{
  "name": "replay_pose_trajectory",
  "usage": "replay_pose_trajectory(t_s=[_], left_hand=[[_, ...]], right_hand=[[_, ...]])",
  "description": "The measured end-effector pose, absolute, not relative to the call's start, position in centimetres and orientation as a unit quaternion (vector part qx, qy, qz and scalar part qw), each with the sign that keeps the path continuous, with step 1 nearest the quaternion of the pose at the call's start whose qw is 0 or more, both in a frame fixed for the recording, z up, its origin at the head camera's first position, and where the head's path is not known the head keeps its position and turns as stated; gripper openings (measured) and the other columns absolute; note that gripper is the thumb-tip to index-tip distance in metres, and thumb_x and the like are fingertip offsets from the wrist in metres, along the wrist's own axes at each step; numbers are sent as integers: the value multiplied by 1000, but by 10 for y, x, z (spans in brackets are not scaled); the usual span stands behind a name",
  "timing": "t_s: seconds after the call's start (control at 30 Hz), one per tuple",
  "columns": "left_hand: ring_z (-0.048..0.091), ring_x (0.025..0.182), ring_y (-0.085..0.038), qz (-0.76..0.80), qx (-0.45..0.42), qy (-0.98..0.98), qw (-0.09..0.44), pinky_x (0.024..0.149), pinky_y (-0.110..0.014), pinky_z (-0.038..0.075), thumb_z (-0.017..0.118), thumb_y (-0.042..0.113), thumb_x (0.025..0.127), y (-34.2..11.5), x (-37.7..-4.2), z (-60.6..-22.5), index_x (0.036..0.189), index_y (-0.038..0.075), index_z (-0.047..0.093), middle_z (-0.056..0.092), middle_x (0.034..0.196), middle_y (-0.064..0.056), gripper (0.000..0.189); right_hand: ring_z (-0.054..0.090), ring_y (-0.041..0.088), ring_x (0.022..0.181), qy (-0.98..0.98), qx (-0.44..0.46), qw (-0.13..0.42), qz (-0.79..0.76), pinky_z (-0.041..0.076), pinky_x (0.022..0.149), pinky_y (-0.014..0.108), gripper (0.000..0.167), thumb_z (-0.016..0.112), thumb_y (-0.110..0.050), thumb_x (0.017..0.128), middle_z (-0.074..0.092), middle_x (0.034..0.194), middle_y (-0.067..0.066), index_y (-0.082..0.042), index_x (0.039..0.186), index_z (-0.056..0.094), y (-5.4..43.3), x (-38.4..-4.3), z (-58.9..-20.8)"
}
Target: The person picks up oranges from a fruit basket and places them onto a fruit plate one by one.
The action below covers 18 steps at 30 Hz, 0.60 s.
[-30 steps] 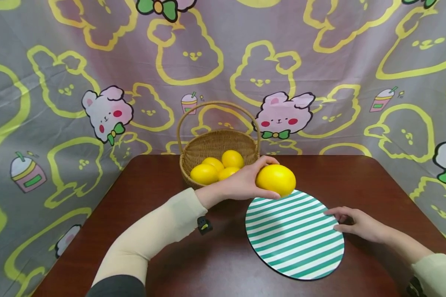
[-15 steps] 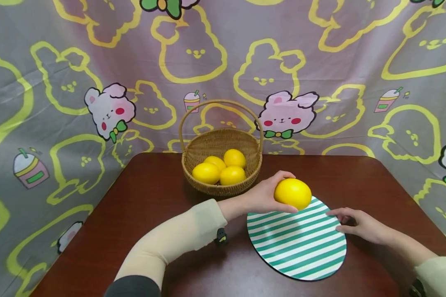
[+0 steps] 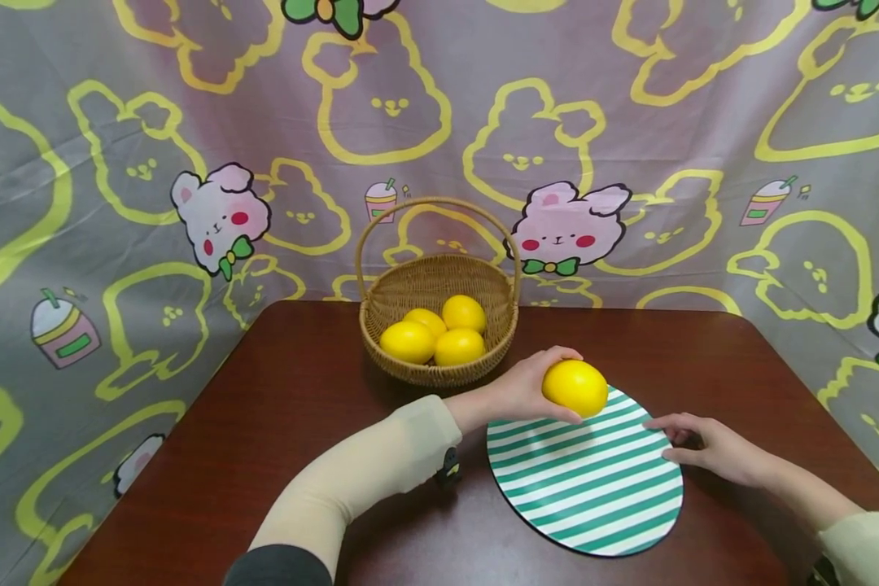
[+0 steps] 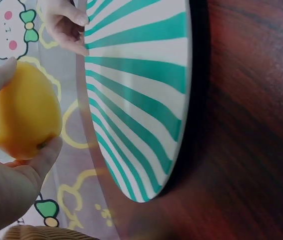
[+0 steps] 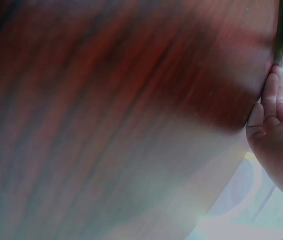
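A yellow lemon (image 3: 575, 389) is held in my left hand (image 3: 529, 389), above the far part of a round green-and-white striped board (image 3: 593, 488). In the left wrist view the thumb and fingers curl about the lemon (image 4: 26, 110), with its dark stem end showing. My right hand (image 3: 718, 446) lies at the board's right edge, its fingertips and thumb touching the rim. The right wrist view shows some of its lower fingers (image 5: 270, 95) bent against the table, beside a sliver of the board.
Behind the left hand stands a wicker basket (image 3: 439, 374) with a tall handle and several lemons (image 3: 408, 342) in it. The dark red-brown table (image 3: 293, 382) carries everything. A cartoon-printed cloth (image 3: 425, 81) hangs around its back and sides.
My left hand has carried the lemon right and nearer, from in front of the basket to over the board, slowing in the last half second. The right hand stays at the rim.
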<state>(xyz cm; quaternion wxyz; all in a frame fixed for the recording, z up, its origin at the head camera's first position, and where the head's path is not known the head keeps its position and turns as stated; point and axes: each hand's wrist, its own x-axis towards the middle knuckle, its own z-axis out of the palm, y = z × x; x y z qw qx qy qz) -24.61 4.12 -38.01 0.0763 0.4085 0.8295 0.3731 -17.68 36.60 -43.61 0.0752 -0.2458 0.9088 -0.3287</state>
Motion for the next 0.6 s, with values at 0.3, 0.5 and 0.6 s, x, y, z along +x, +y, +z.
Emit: replay_pose_trajectory(t_s=[0.3, 0.5, 0.6], left_hand=[[50, 104, -9, 377, 398, 830, 107, 85, -25, 43, 85, 30, 76, 49, -257, -396, 141, 17, 43, 52, 128, 2, 78], [49, 106, -10, 356, 390, 842, 107, 88, -25, 42, 85, 30, 76, 54, -263, -402, 141, 19, 43, 51, 129, 0, 78], [49, 107, -11, 349, 383, 848, 110, 88, -26, 42, 85, 29, 76, 55, -266, -404, 141, 19, 42, 51, 129, 0, 78]], right_hand=[[50, 6, 82, 908, -244, 76, -332, 45, 68, 21, 43, 70, -17, 90, 57, 95, -4, 1, 127, 58, 367, -177, -438], [50, 6, 83, 912, -235, 78, -328, 45, 69, 22, 43, 70, -19, 90, 56, 96, -3, 0, 127, 58, 367, -177, -437], [49, 6, 83, 914, -228, 82, -326, 45, 69, 22, 44, 70, -20, 90, 56, 96, -3, 0, 127, 58, 366, -177, -437]])
